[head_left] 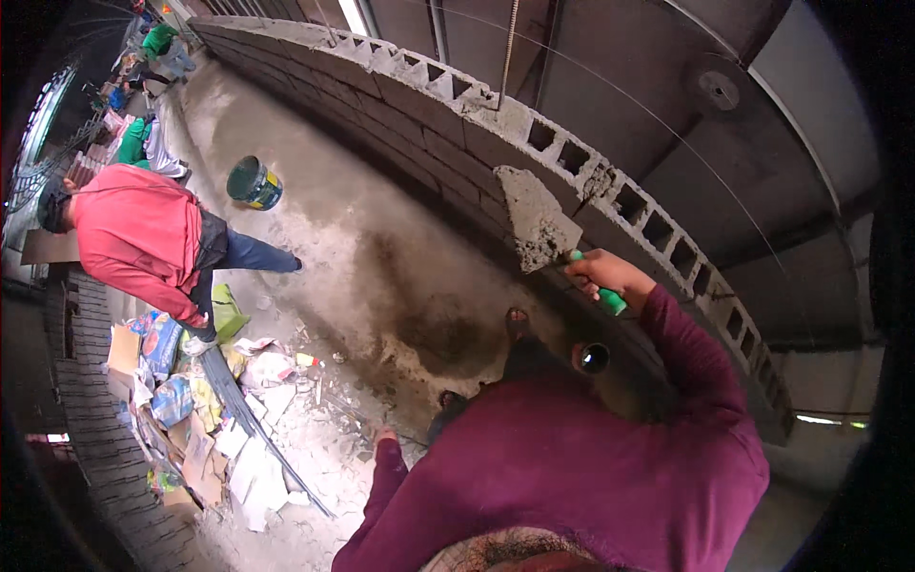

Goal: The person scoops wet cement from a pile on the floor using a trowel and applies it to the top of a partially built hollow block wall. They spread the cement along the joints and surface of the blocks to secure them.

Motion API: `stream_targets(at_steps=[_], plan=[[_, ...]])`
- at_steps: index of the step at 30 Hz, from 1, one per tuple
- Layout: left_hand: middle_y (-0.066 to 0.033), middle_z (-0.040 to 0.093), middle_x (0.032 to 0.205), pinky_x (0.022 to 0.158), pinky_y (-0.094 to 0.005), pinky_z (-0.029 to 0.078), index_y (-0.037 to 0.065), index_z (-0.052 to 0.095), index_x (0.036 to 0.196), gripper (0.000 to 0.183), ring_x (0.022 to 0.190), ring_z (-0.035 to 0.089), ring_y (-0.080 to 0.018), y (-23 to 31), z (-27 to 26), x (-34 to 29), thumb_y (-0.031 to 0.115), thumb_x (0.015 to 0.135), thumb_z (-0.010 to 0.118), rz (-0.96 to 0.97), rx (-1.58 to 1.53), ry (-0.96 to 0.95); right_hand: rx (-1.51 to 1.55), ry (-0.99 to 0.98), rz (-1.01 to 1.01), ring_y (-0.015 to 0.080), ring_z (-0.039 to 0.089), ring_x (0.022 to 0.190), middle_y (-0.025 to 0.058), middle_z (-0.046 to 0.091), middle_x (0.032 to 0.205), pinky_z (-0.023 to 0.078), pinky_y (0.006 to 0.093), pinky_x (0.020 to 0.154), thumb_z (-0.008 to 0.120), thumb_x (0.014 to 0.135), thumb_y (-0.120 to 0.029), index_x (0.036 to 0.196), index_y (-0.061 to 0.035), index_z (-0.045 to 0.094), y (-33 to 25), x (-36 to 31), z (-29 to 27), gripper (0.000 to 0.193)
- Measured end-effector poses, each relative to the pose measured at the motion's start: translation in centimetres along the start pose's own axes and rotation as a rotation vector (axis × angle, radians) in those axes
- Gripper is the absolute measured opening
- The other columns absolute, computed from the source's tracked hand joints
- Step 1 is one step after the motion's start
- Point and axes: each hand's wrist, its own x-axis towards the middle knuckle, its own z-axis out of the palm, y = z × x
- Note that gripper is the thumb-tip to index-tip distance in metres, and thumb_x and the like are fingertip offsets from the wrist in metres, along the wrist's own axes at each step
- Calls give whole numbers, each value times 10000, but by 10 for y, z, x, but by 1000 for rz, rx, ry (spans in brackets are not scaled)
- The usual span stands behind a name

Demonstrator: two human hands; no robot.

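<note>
My right hand (610,276) is wrapped round the green handle of a trowel (539,217). Grey mortar covers part of the trowel's blade, which is held up beside the hollow-block wall (457,148). Open cells show along the top course, and a steel bar (510,52) rises out of it. My left hand (385,435) hangs low by my side over the floor, mostly hidden past the maroon sleeve; its fingers cannot be made out.
A dark green bucket (254,183) stands on the concrete floor. At left a co-worker in a red top (138,234) bends over long dark strips (238,391) and a heap of sacks and cardboard (195,458). More people are at the far left. A wet patch (438,334) lies near my feet.
</note>
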Motion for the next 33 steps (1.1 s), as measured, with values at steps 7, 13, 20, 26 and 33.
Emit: stream_targets(at_steps=[7, 13, 20, 26, 33], plan=[[-153, 631, 1041, 835, -415, 473, 123, 654, 1034, 329, 983, 593, -319, 119, 0, -39, 341, 832, 511, 293, 345, -291, -26, 20, 34, 74, 405, 426, -10, 440, 559, 346, 250, 400, 579, 842, -159, 665, -51, 456, -10, -7, -95, 241], [-139, 633, 952, 776, -351, 452, 36, 611, 1025, 355, 897, 589, -245, 183, -5, 1, 318, 813, 568, 129, -246, -277, -69, 59, 100, 74, 404, 432, -7, 433, 555, 344, 249, 402, 569, 840, -132, 703, -46, 461, -1, -4, -144, 195], [-34, 605, 731, 463, -274, 405, 73, 600, 891, 229, 545, 513, -132, 206, -31, 44, 289, 821, 626, 88, -507, -156, 128, 85, 99, 66, 398, 418, -18, 427, 556, 339, 239, 393, 550, 851, -133, 677, -57, 447, 33, -21, -181, 216], [-81, 628, 858, 621, -319, 471, 27, 590, 983, 249, 719, 566, -164, 255, -59, 27, 216, 822, 593, -187, -508, -388, 170, 197, 188, 78, 424, 413, -8, 459, 537, 368, 269, 403, 573, 847, -181, 637, -47, 463, 74, -48, -209, 272], [-52, 595, 722, 530, -286, 433, 58, 565, 854, 231, 606, 537, -143, 282, -38, 71, 288, 847, 590, 74, -656, -545, 183, 335, 158, 69, 426, 418, -9, 436, 521, 353, 245, 378, 583, 841, -160, 685, -47, 461, 113, -85, -223, 228]])
